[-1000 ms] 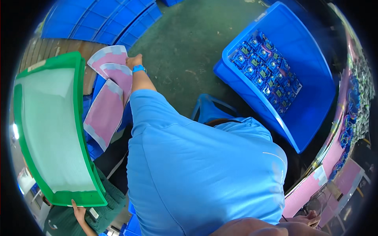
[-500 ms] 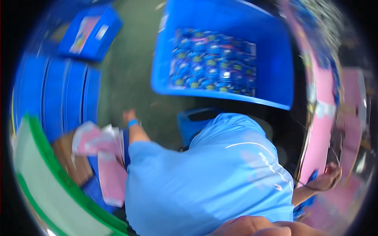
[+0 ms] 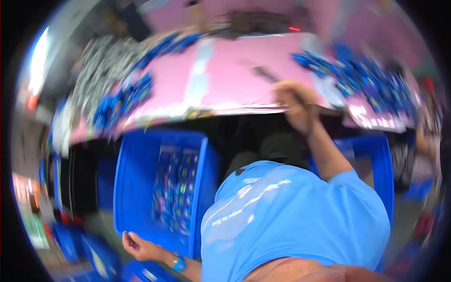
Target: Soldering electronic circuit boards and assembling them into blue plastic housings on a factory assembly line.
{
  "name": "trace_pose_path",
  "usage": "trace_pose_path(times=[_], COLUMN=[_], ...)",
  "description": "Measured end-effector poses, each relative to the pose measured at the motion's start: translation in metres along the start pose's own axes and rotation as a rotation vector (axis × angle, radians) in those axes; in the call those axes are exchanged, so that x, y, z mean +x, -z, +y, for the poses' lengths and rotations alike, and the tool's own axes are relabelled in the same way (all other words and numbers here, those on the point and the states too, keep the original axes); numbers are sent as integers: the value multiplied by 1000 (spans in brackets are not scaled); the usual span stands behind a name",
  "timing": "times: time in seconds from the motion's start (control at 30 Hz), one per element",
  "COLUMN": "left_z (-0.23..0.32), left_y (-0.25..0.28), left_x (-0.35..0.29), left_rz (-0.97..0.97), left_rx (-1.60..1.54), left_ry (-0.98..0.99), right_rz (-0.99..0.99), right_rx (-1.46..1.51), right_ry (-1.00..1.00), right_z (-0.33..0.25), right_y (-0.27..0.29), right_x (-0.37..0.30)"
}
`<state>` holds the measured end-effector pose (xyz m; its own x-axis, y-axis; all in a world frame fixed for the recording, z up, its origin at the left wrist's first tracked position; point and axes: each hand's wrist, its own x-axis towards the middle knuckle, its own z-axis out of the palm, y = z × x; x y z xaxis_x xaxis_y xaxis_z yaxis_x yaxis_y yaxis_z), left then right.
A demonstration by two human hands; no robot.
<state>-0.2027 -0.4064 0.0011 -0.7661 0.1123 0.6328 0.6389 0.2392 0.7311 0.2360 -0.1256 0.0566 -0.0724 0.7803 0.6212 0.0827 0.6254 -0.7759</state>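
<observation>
My right hand (image 3: pixel 297 105) is raised over the near edge of the pink-covered table (image 3: pixel 244 70), closed around a slim dark tool (image 3: pixel 265 74). Motion blurs that tool, so its kind does not show. Down at the left, beside the near rim of a big blue bin (image 3: pixel 123 188), hangs my left hand (image 3: pixel 141 247). Its fingers are loosely bent and apart, and nothing shows in them. Rows of small blue packaged items (image 3: pixel 176 188) lie inside the bin.
Blue packaged pieces (image 3: pixel 366 82) are heaped at the table's right, and more blue pieces (image 3: pixel 124 98) at its left beside a grey pile (image 3: pixel 105 66). Another blue bin (image 3: pixel 383 164) stands right of me. Further blue containers (image 3: pixel 96 256) are at the lower left.
My view has swung round, so the pink table now lies ahead and the filled bin sits at my left. My right hand has come over the table's edge; my left hangs by the bin.
</observation>
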Motion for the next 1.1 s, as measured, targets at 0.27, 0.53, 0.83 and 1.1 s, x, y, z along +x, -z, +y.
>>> trace_pose_path(times=[0.27, 0.53, 0.83, 1.1], left_z=[267, 341, 324, 264], left_y=[-224, -300, -350, -370], left_x=[-144, -197, -200, -169], left_rz=[-2058, -1992, -2049, -1747], left_rx=[-749, -1124, -1008, -995], left_ry=[221, 532, 599, 570], right_rz=[37, 65, 75, -22], right_rx=[-196, -580, -870, -1412], right_ry=[481, 329, 115, -341], right_z=[0, 44, 88, 139], right_y=[13, 85, 108, 145], right_x=[11, 20, 51, 94])
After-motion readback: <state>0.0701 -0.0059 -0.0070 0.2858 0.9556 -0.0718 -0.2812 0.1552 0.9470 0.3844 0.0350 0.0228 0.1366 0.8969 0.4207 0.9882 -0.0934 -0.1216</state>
